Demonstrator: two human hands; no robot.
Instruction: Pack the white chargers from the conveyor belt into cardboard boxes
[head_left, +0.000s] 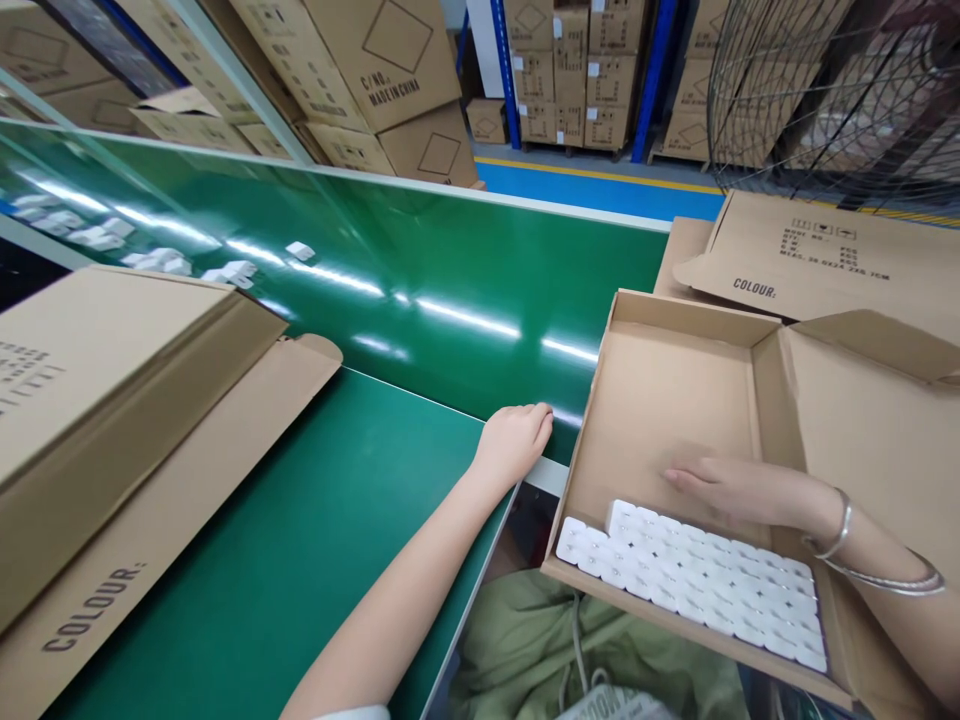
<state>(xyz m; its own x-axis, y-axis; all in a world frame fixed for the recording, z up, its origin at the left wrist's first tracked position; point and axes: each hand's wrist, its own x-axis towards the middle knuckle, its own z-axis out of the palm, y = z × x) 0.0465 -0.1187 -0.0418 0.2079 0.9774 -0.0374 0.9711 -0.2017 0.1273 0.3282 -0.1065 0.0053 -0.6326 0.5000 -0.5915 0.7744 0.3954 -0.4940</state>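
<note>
My left hand (pixel 516 440) rests by the corner of the green table (pixel 360 520), its fingers curled down and pressed together; whatever lies inside them is hidden. Inside an open cardboard box (pixel 675 390), my right hand (pixel 712 485) hovers just above rows of small white plastic pieces (pixel 697 580). Its fingers are stretched out, somewhat blurred, and I see nothing held in them. The white pieces sit packed side by side along the near wall of the box, with one row running further left than the other. Bare cardboard shows across the far part of the box floor.
Behind the table runs a glossy green conveyor (pixel 465 270) with a lone white piece (pixel 300 250) and several more at its left. A closed carton (pixel 112 370) lies on the table's left side. More cartons (pixel 817 250) and a caged fan (pixel 832 90) stand at right.
</note>
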